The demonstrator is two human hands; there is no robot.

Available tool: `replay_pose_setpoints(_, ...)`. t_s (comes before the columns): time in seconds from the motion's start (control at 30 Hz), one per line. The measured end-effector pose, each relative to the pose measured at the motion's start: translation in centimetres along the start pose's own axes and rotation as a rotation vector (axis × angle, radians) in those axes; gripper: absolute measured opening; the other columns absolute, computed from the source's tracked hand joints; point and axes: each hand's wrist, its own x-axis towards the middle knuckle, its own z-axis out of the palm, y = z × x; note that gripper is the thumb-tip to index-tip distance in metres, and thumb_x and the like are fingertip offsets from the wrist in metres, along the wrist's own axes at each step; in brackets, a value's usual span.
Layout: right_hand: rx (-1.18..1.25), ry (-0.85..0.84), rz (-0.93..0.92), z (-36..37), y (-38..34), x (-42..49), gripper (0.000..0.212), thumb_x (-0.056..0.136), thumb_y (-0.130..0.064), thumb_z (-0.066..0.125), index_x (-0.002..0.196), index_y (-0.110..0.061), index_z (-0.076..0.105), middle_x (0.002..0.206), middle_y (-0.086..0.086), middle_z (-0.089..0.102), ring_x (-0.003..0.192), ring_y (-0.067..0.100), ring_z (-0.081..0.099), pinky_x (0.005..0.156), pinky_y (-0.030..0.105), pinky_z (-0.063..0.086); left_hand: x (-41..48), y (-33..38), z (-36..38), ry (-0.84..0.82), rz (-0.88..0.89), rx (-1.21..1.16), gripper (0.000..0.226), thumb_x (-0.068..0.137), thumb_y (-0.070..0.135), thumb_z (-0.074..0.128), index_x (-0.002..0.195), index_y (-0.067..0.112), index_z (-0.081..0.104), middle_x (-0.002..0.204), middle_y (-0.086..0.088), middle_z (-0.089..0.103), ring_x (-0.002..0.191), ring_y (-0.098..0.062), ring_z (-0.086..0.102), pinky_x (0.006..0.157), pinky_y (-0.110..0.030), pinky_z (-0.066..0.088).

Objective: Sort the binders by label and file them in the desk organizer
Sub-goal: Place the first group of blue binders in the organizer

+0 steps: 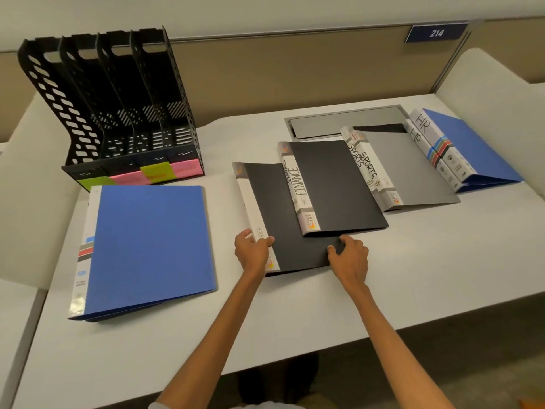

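Note:
A black desk organizer [124, 128] with several slots and green and pink sticky labels stands at the back left of the desk. A blue binder [147, 249] lies flat in front of it. In the middle lies a black binder [280, 208]; my left hand [252, 249] grips its white spine edge and my right hand [349, 255] holds its near edge. A second black binder marked FINANCE [333, 184] overlaps it. Further right lie grey binders marked SPORTS [413, 172], then blue binders marked HR [466, 149].
The white desk [295, 320] ends in a near edge below my forearms. A grey cable hatch [339, 119] sits in the desk behind the binders. A partition wall with a blue 214 sign [436, 33] closes the back.

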Motion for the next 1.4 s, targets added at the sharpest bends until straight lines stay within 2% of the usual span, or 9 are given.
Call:
replay_pose_setpoints(0.23, 0.284, -0.025, -0.081, 2.2, -2.5, -3.8, 0.041, 0.093, -0.028, 0.063, 0.131, -0.016, 0.053, 0.133, 0.007, 0.052, 0.124, 0.024, 0.047, 0.096, 0.032, 0.044, -0.4, 4.1, -2.8, -0.016, 0.153, -0.14, 0.053, 0.076, 0.01, 0.081, 0.126, 0.012, 0.062, 0.12, -0.004, 0.065, 0.1, -0.027, 0.067, 0.075, -0.032, 0.06)
replay_pose_setpoints(0.37, 0.488, -0.171, 0.006, 3.2, -3.7, -4.3, 0.05, 0.092, -0.033, 0.064, 0.137, -0.019, 0.046, 0.141, 0.007, 0.048, 0.129, 0.025, 0.047, 0.102, 0.039, 0.045, -0.3, 5.8, -5.4, -0.034, 0.193, -0.178, 0.053, 0.076, 0.009, 0.081, 0.126, 0.013, 0.062, 0.115, -0.004, 0.067, 0.095, -0.025, 0.069, 0.07, -0.028, 0.06)
replay_pose_setpoints(0.57, 0.562, -0.423, 0.029, 4.7, -6.6, -3.4, 0.064, 0.089, -0.045, 0.065, 0.142, -0.017, 0.042, 0.144, 0.007, 0.048, 0.13, 0.025, 0.049, 0.101, 0.035, 0.044, 0.3, 7.6, -9.9, -0.061, 0.251, -0.254, 0.057, 0.075, 0.004, 0.08, 0.129, 0.008, 0.061, 0.114, -0.005, 0.07, 0.088, -0.019, 0.072, 0.061, -0.021, 0.057)
replay_pose_setpoints(0.73, 0.678, -0.488, 0.083, 5.5, -9.8, -2.3, 0.066, 0.086, -0.036, 0.072, 0.141, -0.012, 0.043, 0.134, 0.006, 0.055, 0.118, 0.026, 0.058, 0.086, 0.034, 0.056, 0.4, 8.9, -12.9, -0.063, 0.332, -0.253, 0.053, 0.076, 0.005, 0.079, 0.127, 0.011, 0.062, 0.113, -0.004, 0.071, 0.093, -0.022, 0.072, 0.067, -0.025, 0.06)
replay_pose_setpoints(0.87, 0.714, -0.492, -0.041, 5.1, -11.3, -1.9, 0.033, 0.087, -0.032, 0.071, 0.117, -0.022, 0.061, 0.112, -0.004, 0.068, 0.099, 0.015, 0.066, 0.067, 0.02, 0.056, -0.1, 9.7, -14.3, -0.053, 0.372, -0.284, 0.055, 0.077, 0.007, 0.079, 0.129, 0.01, 0.059, 0.117, -0.003, 0.068, 0.098, -0.024, 0.071, 0.07, -0.027, 0.061)
replay_pose_setpoints(0.93, 0.741, -0.496, -0.052, 4.8, -12.1, -1.7, 0.029, 0.087, -0.03, 0.072, 0.114, -0.025, 0.061, 0.104, -0.01, 0.068, 0.098, 0.017, 0.066, 0.069, 0.023, 0.057, -0.8, 10.3, -14.2, -0.07, 0.38, -0.305, 0.054, 0.077, 0.008, 0.079, 0.126, 0.015, 0.059, 0.114, 0.001, 0.068, 0.1, -0.024, 0.069, 0.069, -0.026, 0.06)
replay_pose_setpoints(1.07, 0.75, -0.599, -0.114, 4.4, -13.2, -1.5, 0.039, 0.089, -0.033, 0.069, 0.125, -0.026, 0.058, 0.115, -0.002, 0.069, 0.104, 0.02, 0.066, 0.084, 0.036, 0.056, -3.5, 12.1, -12.0, -0.118, 0.478, -0.297, 0.06, 0.072, 0.006, 0.081, 0.126, 0.023, 0.059, 0.112, 0.001, 0.067, 0.1, -0.018, 0.066, 0.071, -0.024, 0.059)
replay_pose_setpoints(1.27, 0.772, -0.676, -0.151, 4.2, -13.6, -1.8, 0.058, 0.081, -0.046, 0.065, 0.134, -0.026, 0.052, 0.121, 0.003, 0.068, 0.111, 0.027, 0.065, 0.092, 0.043, 0.05, -6.8, 12.8, -8.1, -0.125, 0.639, -0.196, 0.055, 0.072, 0.005, 0.08, 0.117, 0.027, 0.059, 0.106, 0.017, 0.063, 0.098, 0.013, 0.057, 0.066, -0.006, 0.052)
replay_pose_setpoints(1.4, 0.786, -0.645, -0.143, 3.4, -12.7, -0.8, 0.045, 0.091, -0.032, 0.064, 0.134, -0.025, 0.053, 0.122, 0.0, 0.067, 0.109, 0.024, 0.065, 0.084, 0.034, 0.054, -7.3, 12.4, -6.8, -0.114, 0.681, -0.169, 0.052, 0.073, 0.004, 0.08, 0.117, 0.022, 0.059, 0.108, 0.015, 0.063, 0.1, 0.014, 0.055, 0.073, -0.007, 0.052)
